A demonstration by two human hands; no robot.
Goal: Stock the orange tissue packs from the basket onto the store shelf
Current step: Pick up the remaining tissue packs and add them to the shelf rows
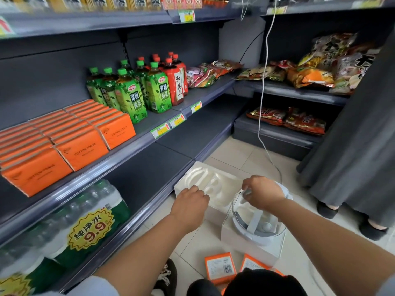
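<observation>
Orange tissue packs point(81, 152) stand in several rows on the middle shelf point(136, 146) at the left. Two more orange packs lie on the floor tiles near my knees, one point(220, 267) label up and one point(253, 263) partly hidden. No basket is in view. My left hand point(190, 199) has its fingers curled over the near edge of a white moulded tray point(205, 178) on the floor. My right hand point(264, 193) pinches the top of a white headband device point(256, 225) under a clear cover, which sits in a white box point(245, 249).
Green tea bottles point(132, 97) and red bottles point(176, 86) stand right of the tissue packs. A shrink-wrapped water pack point(74, 227) fills the lower shelf. A white cable point(261, 103) hangs to the floor. A person in a dark skirt point(352, 146) stands at right.
</observation>
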